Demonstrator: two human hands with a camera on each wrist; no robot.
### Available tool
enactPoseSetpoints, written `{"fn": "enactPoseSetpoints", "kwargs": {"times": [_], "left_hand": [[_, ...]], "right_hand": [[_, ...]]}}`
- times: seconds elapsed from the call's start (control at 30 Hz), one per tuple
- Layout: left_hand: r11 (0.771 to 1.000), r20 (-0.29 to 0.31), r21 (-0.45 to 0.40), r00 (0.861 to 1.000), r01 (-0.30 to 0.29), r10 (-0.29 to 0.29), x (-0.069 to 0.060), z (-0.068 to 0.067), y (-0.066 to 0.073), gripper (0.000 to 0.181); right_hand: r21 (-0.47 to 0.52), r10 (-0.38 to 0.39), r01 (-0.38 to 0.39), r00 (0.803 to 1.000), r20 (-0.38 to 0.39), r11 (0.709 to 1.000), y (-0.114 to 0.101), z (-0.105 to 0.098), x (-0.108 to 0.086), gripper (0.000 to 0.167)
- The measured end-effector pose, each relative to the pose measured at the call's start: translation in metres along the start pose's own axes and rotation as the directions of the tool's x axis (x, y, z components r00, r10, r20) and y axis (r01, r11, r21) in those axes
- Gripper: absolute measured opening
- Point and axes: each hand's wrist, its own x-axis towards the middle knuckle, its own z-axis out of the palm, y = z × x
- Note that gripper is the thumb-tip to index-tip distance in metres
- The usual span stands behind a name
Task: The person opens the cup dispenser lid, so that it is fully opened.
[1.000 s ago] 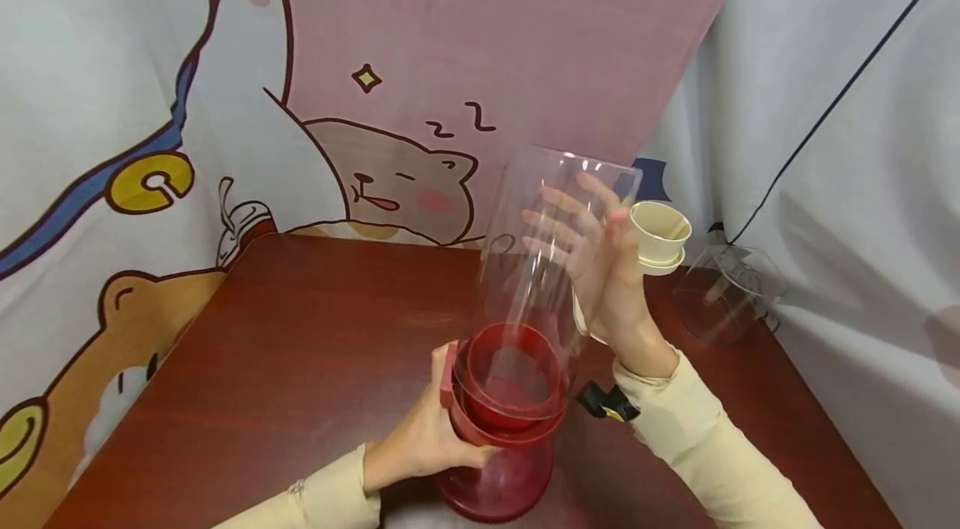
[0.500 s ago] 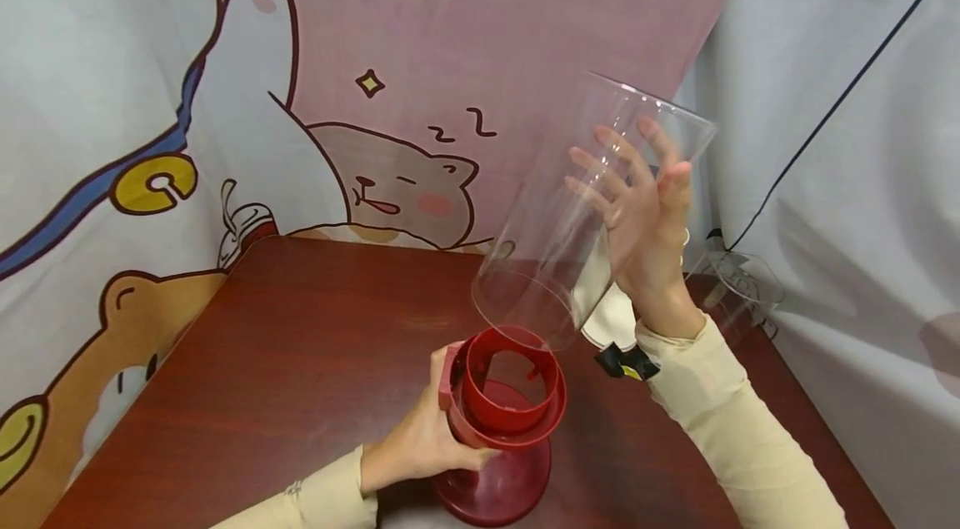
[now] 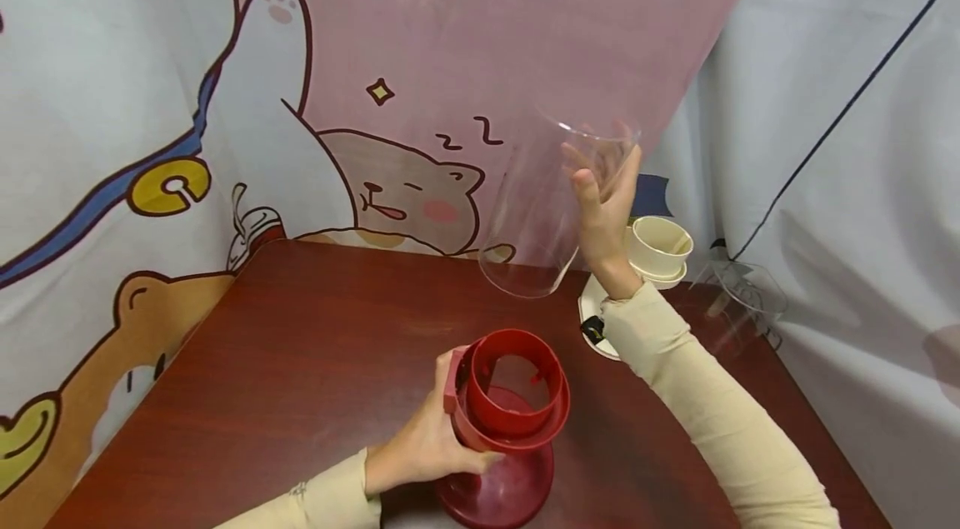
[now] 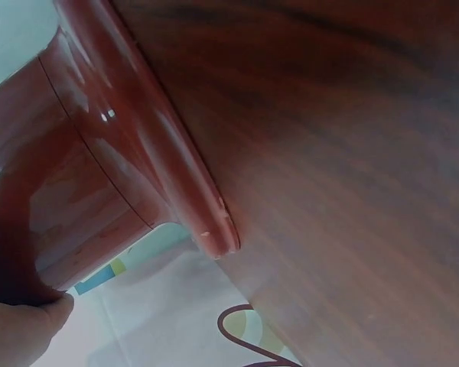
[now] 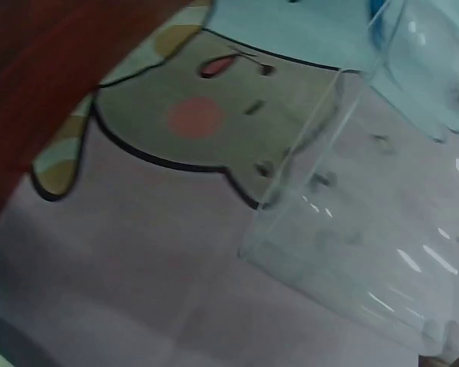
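Observation:
My left hand (image 3: 431, 441) grips the side of a red round stand (image 3: 498, 491) near the front of the table. The stand has a flared foot, a raised ring at its open top and a small block on its left side. In the left wrist view its glossy wall (image 4: 76, 160) lies close, with a fingertip (image 4: 38, 321) at its edge. My right hand (image 3: 606, 208) holds a clear plastic cylinder (image 3: 528, 217) in the air, tilted, beyond and above the stand. The right wrist view shows the cylinder's transparent wall (image 5: 352, 252); only fingertips appear there, at the lower right corner.
At the table's back right stands a cream stand with a cup-like top (image 3: 662, 247), partly behind my right arm. Right of it is another clear container (image 3: 742, 300). A printed cloth (image 3: 405, 196) closes off the dark red wooden table (image 3: 315, 346) behind and at both sides.
My right hand has lifted the clear cylinder off the red stand, up and away, and then turned it more upright and back leftward. The left hand and stand have barely moved.

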Motion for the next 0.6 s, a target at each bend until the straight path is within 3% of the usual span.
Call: {"fn": "enactPoseSetpoints", "kwargs": {"times": [0.23, 0.47, 0.6], "left_hand": [[1.0, -0.012, 0.005, 1.0, -0.016, 0.016, -0.001, -0.001, -0.002, 0.11], [1.0, -0.022, 0.002, 0.999, -0.028, 0.028, 0.002, -0.001, -0.002, 0.111], [1.0, -0.02, 0.007, 0.999, -0.029, 0.029, 0.002, -0.002, -0.002, 0.111]], "right_hand": [[-0.081, -0.018, 0.02, 0.999, 0.031, 0.996, 0.039, -0.005, -0.009, 0.117], [-0.121, -0.143, 0.157, 0.983, 0.116, 0.98, 0.075, -0.015, -0.018, 0.112], [-0.216, -0.128, 0.153, 0.984, 0.126, 0.964, 0.095, -0.023, -0.027, 0.113]]}}
